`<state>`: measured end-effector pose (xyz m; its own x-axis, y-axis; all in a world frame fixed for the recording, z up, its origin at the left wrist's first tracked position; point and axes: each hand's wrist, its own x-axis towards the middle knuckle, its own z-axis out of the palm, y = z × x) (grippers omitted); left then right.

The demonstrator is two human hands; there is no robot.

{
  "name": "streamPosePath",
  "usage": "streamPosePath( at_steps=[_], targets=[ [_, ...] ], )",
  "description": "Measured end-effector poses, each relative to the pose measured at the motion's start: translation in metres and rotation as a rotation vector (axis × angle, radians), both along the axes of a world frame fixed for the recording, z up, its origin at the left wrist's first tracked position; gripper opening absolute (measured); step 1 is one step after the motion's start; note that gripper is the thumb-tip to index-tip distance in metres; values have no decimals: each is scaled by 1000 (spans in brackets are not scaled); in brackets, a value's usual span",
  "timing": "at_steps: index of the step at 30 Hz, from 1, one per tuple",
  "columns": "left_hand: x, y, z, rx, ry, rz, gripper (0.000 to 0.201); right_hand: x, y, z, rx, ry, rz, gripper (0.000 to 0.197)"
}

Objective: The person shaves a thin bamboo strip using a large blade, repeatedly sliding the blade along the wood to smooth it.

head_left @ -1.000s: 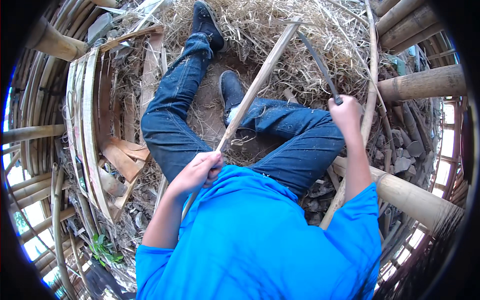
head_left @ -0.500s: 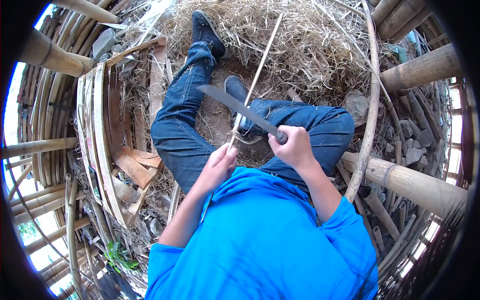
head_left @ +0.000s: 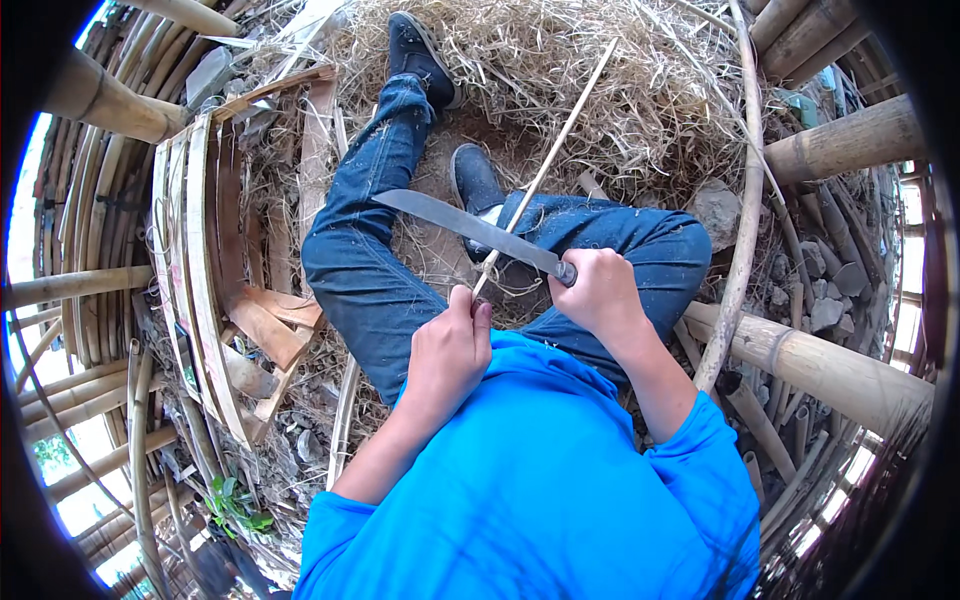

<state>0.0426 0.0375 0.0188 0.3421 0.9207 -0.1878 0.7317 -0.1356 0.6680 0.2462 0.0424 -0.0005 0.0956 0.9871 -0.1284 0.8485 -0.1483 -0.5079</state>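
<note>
My right hand (head_left: 597, 288) is closed round the dark handle of a large knife (head_left: 455, 221). Its long grey blade points to the left and lies across a thin bamboo strip (head_left: 552, 152). In a pinch between thumb and fingers, my left hand (head_left: 452, 345) holds the near end of that strip. The strip slants away to the upper right, over my bent right leg. Just beyond my left fingers, thin curled shavings (head_left: 512, 280) hang by the strip, close under the blade. Whether the edge bites into the strip cannot be made out.
Loose straw-like shavings (head_left: 610, 110) pile up beyond my feet. A slatted wooden crate (head_left: 205, 270) stands at the left. To the right are a long pole (head_left: 742, 230), a thick bamboo pole (head_left: 820, 360) and stones (head_left: 825, 312). My jeans-clad legs (head_left: 365, 250) spread out on the ground.
The strip's far end has swung right. My left hand has shifted slightly right and turned, its back now more visible. The knife blade sits a little lower and flatter across the strip.
</note>
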Motion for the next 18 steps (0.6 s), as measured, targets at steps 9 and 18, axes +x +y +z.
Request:
streamPosePath(
  at_steps=[9,18],
  targets=[
    [-13,8,-52,-257,-325,112,21,-7,-2,-26,-123,37,-59,18],
    [-24,11,-73,-703,-655,235,34,-18,-1,-41,-179,34,-39,18]
  ],
)
